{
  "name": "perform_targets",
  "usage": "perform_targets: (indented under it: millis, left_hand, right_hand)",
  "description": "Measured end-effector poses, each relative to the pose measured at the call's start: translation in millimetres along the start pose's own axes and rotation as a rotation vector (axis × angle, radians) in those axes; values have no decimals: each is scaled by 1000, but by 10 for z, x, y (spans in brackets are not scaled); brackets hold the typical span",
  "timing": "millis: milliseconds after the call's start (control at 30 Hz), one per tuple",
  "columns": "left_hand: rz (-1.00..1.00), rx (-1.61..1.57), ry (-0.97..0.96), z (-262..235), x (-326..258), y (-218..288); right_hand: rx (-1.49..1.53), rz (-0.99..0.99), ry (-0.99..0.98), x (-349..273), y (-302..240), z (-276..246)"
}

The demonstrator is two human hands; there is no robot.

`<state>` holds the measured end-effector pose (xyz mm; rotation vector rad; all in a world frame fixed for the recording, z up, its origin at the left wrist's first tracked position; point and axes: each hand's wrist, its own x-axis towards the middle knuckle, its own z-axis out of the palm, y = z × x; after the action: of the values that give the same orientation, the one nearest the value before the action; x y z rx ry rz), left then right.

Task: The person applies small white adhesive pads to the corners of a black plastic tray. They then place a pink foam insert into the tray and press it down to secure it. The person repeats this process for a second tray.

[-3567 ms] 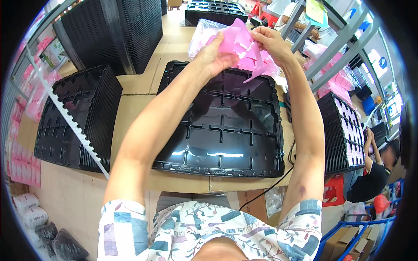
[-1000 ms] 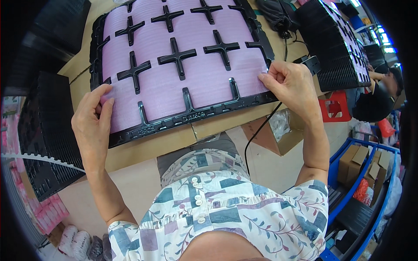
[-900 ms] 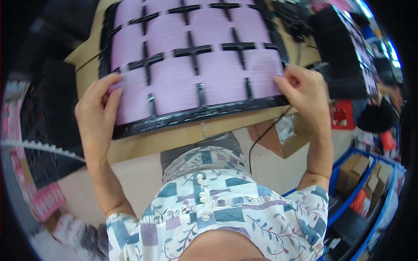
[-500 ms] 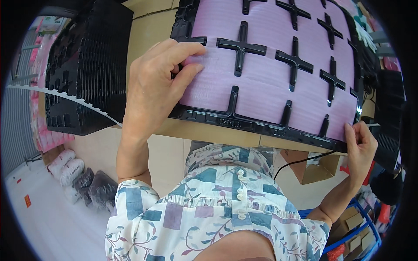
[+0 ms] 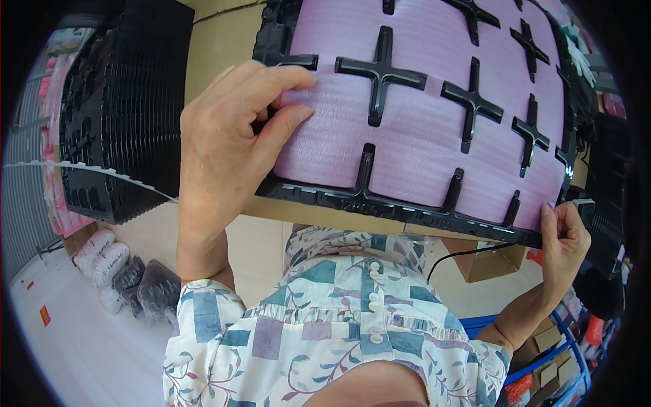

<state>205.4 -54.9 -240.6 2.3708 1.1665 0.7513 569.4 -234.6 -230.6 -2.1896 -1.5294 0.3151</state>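
Note:
A black plastic tray (image 5: 407, 209) with raised cross-shaped ribs lies before me, its pockets covered by pink foam sheet (image 5: 407, 152). At the tray's left side is my left hand (image 5: 224, 136), thumb and forefinger apart over the foam's edge; its other fingers are mostly hidden behind. My right hand (image 5: 564, 237) is at the near right corner, thumb and curled forefinger closed on the tray's rim beside the foam. Whether it also grips the foam cannot be made out.
A tall stack of black trays (image 5: 125, 115) stands at left, with a pale notched strip (image 5: 95, 169) before it. Cardboard (image 5: 220, 54) lies under the tray. Wrapped bundles (image 5: 112, 264) sit on the floor. Right are a black cable (image 5: 468, 252), an open carton (image 5: 485, 263) and a blue rack (image 5: 576, 353).
The tray appears larger and slightly shifted, as does the stack at left. My left thumb and forefinger have spread a little wider. My right hand stays at the corner, slightly lower in view.

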Motion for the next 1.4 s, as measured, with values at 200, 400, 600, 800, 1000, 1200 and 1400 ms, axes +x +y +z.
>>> perform_targets:
  millis: [200,400,600,800,1000,1200,1400]
  left_hand:
    - [11,37,-5,-10,13,52]
    - [0,147,95,17,-46,208]
    - [262,324,-45,5,-117,171]
    - [340,520,-244,-186,-245,342]
    - [356,598,-246,-184,-355,278]
    - [273,335,-279,-98,-420,315]
    - [355,375,-296,-40,-338,553]
  right_hand:
    - [-68,-13,70,-26,-142,9]
    - [-249,-50,192,-46,-308,21]
    - [-395,-508,121,5,-266,-25]
    - [-503,-559,25,-207,-186,-133]
    - [-536,-551,56,-318,-83,-51]
    - [-491,-570,62,-238,-81,-2]
    - [-467,-580,-7,-150,-168,55]
